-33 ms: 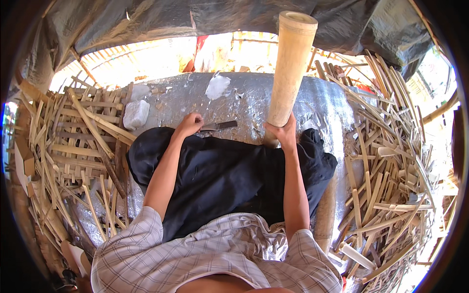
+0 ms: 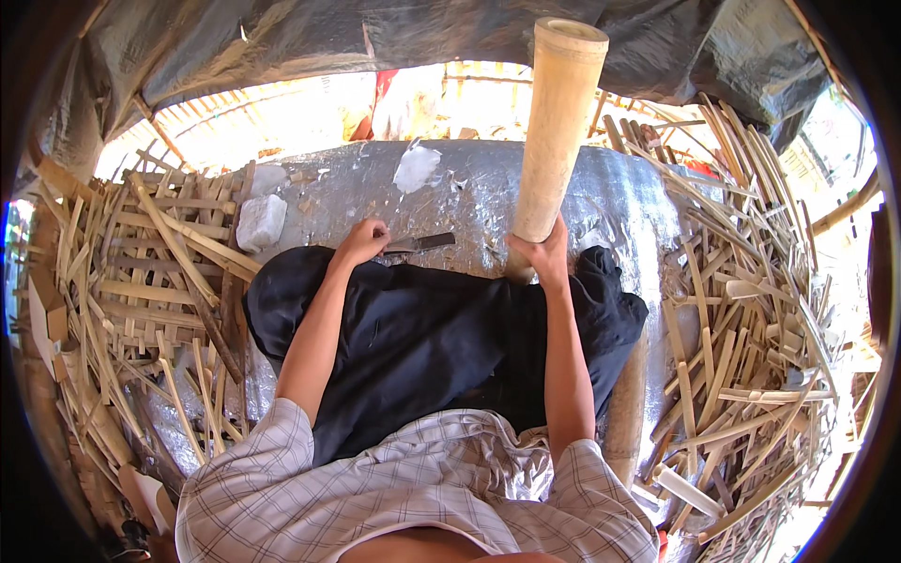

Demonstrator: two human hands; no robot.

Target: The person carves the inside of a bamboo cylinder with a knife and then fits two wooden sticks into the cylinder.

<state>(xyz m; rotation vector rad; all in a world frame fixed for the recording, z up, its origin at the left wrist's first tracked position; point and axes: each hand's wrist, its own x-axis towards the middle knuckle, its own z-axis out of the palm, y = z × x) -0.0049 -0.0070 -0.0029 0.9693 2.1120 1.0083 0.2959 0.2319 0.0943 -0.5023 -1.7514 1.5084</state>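
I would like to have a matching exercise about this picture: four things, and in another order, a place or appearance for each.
1. bamboo tube
2. knife-like tool
3. white block
4. shirt

A. at the left hand
B. pale, with checks
C. just right of the woven slats
D. held in the right hand

Pairs: 1-D, 2-A, 3-C, 4-B

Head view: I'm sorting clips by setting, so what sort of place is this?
Probably a makeshift bamboo workshop: the right hand grips a bamboo tube, split strips lie heaped at the right, and dark sheeting hangs beyond.
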